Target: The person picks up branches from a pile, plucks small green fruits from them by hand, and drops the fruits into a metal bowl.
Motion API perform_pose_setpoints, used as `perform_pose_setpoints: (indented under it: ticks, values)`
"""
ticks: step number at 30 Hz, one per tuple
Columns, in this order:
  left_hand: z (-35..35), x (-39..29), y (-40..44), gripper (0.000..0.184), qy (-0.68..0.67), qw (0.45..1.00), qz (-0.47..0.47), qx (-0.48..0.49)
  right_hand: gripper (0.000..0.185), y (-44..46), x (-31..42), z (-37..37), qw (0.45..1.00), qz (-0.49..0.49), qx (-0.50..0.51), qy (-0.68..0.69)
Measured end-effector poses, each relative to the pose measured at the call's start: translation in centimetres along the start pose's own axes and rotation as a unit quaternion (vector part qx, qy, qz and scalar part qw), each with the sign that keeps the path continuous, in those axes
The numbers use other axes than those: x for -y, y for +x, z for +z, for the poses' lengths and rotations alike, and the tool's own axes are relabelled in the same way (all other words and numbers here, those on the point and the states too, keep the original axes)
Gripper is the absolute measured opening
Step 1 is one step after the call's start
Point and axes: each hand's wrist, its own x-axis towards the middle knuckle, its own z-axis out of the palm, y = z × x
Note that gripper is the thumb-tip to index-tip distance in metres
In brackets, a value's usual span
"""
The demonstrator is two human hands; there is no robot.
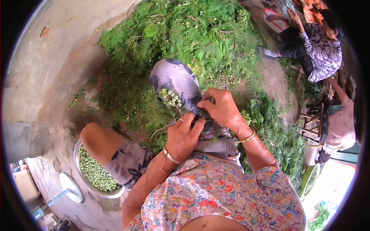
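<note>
Head view: person's L hand (pixel 183 134) is curled round a leafy sprig w/ pale green cones (pixel 172 98), which lies against the raised, trousered R leg (pixel 173 73), brown stem trailing out below. R hand (pixel 221 107) is just beside it, thumb & forefinger nr each other; can't tell if anything's pinched btwn. Big pile of green branches (pixel 185 30) in front. Basin (pixel 108 195) of loose green cones by the bare L knee (pixel 96 140). Two other ppl, purple-patterned top (pixel 323 52) & pink top (pixel 341 125), far R.
</note>
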Motion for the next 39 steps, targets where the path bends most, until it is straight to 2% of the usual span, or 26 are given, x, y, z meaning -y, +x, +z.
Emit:
perform_pose_setpoints:
  ticks: [3,6,7,8,10,12,13,14,16,18,20,21,31,33,37,39]
  values:
    - [0.0,0.1,-0.2,0.028,-0.005,1.0,-0.004,0.001,0.018,0.5,-1.0,-0.4,1.0,-0.016,-0.014,0.017]
    - [0.0,0.2,-0.3,0.028,-0.005,1.0,-0.003,-0.004,0.014,0.7,-1.7,-1.5,0.993,0.039,-0.068,0.087]
    - [0.0,0.3,-0.3,0.028,-0.005,1.0,-0.004,-0.004,0.012,0.8,-1.7,-2.6,0.951,0.109,-0.075,0.278]
    - [0.0,0.3,-0.4,0.027,-0.004,1.0,-0.004,-0.005,0.009,0.8,-1.3,-3.4,0.868,0.176,-0.079,0.457]
    - [0.0,0.3,-0.4,0.027,-0.005,1.0,-0.005,-0.007,0.01,0.2,0.0,-4.5,0.867,0.171,-0.094,0.458]
    - [0.1,0.3,-0.4,0.027,-0.008,1.0,-0.004,-0.012,0.011,-1.2,0.9,-5.8,0.895,0.162,0.028,0.414]
    - [0.1,0.3,-0.4,0.027,-0.014,1.0,-0.005,-0.016,0.013,-1.9,1.4,-5.7,0.916,0.172,0.042,0.36]
    - [0.2,0.3,-0.4,0.027,-0.019,1.0,-0.007,-0.021,0.013,-2.5,1.3,-5.3,0.917,0.173,0.041,0.358]
    - [0.2,0.3,-0.4,0.027,-0.019,1.0,-0.009,-0.019,0.013,-3.3,0.5,-4.2,0.983,0.093,0.023,0.156]
    - [0.1,0.3,-0.4,0.027,-0.017,1.0,-0.011,-0.017,0.012,-3.6,-0.6,-3.3,0.99,0.092,-0.006,0.106]
    - [0.0,0.3,-0.3,0.026,-0.022,1.0,-0.004,-0.014,0.015,-3.8,-1.6,-2.7,0.999,0.016,0.0,-0.029]
    - [0.0,0.3,-0.4,0.026,-0.022,1.0,-0.003,-0.014,0.016,-3.8,-0.9,-2.6,0.998,0.05,0.011,-0.023]
    - [0.2,0.3,-0.5,0.025,-0.018,0.999,-0.014,-0.022,0.018,-2.2,-1.0,-1.7,0.998,0.044,0.044,0.018]
    - [0.1,0.2,-0.5,0.025,-0.014,1.0,-0.014,-0.021,0.016,-2.0,-1.9,-1.4,0.999,-0.004,0.023,0.032]
    - [0.0,0.0,-0.4,0.025,-0.015,1.0,-0.015,-0.014,0.015,-2.0,-2.8,-2.0,1.0,-0.005,0.012,0.016]
    - [0.0,-0.1,-0.4,0.025,-0.011,1.0,-0.011,-0.013,0.013,-1.9,-3.8,-2.5,0.986,-0.055,-0.14,-0.065]
